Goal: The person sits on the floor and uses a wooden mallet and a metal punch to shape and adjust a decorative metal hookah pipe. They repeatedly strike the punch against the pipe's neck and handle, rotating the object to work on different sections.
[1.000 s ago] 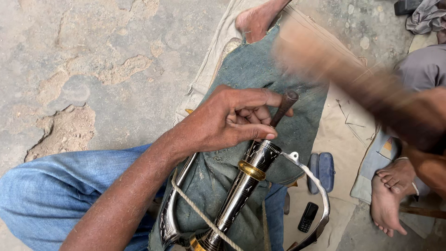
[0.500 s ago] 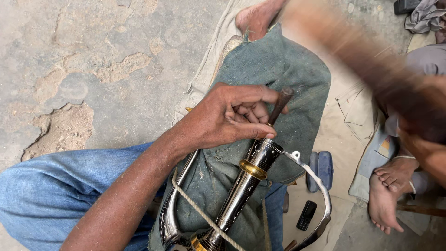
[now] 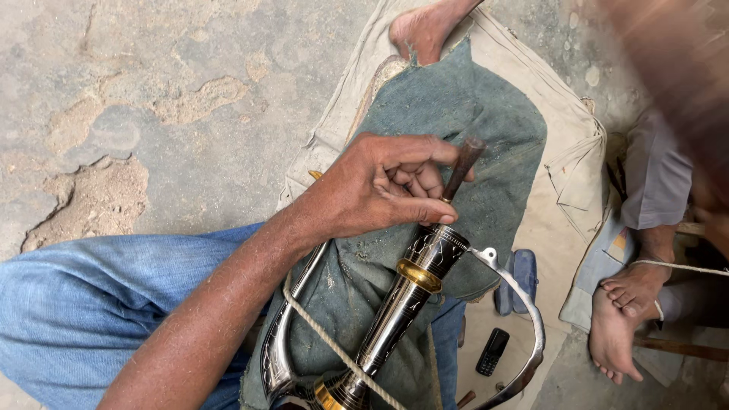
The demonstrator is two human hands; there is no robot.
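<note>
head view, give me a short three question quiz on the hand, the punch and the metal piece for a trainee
1. True or false: the left hand pinches the thin dark metal punch upright on the end of the engraved dark metal tube with a brass ring.
2. What crosses over the tube near the bottom edge?
A. a pale twisted rope
B. a red wire
C. a chain
3. Fill in: the tube rests on a worn blue-green ____.

Key: 1 true. 2 A. 3 cloth. The right hand is only a blur at the upper right, so its grip cannot be told.
</note>
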